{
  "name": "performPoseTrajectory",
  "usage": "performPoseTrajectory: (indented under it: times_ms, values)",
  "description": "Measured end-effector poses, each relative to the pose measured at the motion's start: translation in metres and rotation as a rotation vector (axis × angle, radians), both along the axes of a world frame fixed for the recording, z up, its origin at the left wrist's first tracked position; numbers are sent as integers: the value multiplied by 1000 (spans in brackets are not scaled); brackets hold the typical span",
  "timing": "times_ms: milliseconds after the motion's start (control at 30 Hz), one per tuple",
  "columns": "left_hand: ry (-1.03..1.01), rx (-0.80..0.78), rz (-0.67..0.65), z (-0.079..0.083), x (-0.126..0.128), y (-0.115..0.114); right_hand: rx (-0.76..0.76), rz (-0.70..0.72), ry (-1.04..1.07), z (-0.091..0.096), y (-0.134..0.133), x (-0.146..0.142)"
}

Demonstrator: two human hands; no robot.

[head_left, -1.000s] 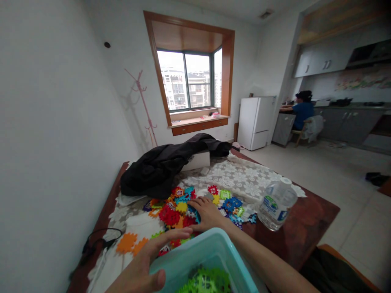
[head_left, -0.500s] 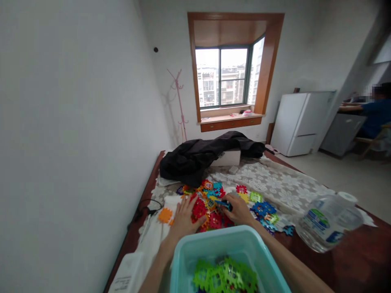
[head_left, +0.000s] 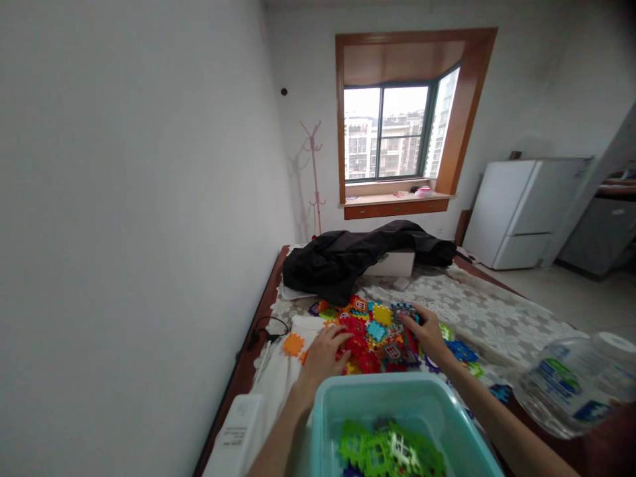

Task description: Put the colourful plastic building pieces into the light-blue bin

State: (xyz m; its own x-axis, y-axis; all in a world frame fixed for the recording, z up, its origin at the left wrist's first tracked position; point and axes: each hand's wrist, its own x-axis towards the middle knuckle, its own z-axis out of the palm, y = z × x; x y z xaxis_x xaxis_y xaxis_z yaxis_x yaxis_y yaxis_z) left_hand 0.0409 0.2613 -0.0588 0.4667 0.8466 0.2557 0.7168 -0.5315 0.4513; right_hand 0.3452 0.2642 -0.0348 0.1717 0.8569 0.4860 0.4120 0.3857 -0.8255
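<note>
Both hands are on the pile of plastic tiles (head_left: pixel 378 334), a bright heap of red, yellow, blue and orange pieces spread on the lace cloth (head_left: pixel 477 311) that covers the brown worktop (head_left: pixel 237 384). The left hand (head_left: pixel 325 351) lies palm down at the near left edge of the heap. Its fingers are loosely spread and rest on the red tiles, with nothing gripped. The right hand (head_left: pixel 428 332) sits on the right side of the pile, knuckles up and fingers curled towards the far edge. Its fingertips touch a grey tile (head_left: pixel 403 310), but the view is too small to show whether they have closed on it.

A lone orange tile (head_left: pixel 293 344) lies just left of the left hand, apart from the rest. Between the two forearms, at the very front, stands the teal bin (head_left: pixel 348 391), with green tiles (head_left: pixel 382 450) heaped in the bottom. The pile lies just beyond its far rim.

A clear water bottle (head_left: pixel 571 391) lies tilted on the worktop at the right, well clear of the right arm. Behind the pile a black jacket (head_left: pixel 348 255) is draped over a white box (head_left: pixel 392 264). A black cable (head_left: pixel 268 328) loops at the left edge of the cloth, and a white block (head_left: pixel 233 437) lies near the front corner. Farther back are the window (head_left: pixel 392 132) and a white fridge (head_left: pixel 521 212).
</note>
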Motion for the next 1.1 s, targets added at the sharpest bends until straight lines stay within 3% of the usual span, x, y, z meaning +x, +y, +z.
performPoseTrajectory:
  times_ms: [167,267,400,533,633,733,867,933,1100]
  values:
    - [-98,41,44,-5,0,2,76,157,-95,63,-28,-20]
    - [-104,92,71,0,1,-2,123,448,-280,92,-63,-46]
    - [-84,144,109,9,3,-8,-28,845,-461,102,-97,-72]
    - [-2,161,152,5,2,-7,-199,1023,-466,103,-104,-72]
    - [133,76,132,-2,2,-3,-254,1141,-323,108,-102,-62]
    - [270,-46,49,-5,5,-1,-213,1101,-82,101,-90,-52]
    - [285,-86,33,1,8,-3,-118,899,264,66,-53,-40]
    - [215,-52,47,5,7,-4,-116,745,193,47,-32,-31]
    - [39,5,86,6,3,-3,-183,292,-359,-5,3,-7]
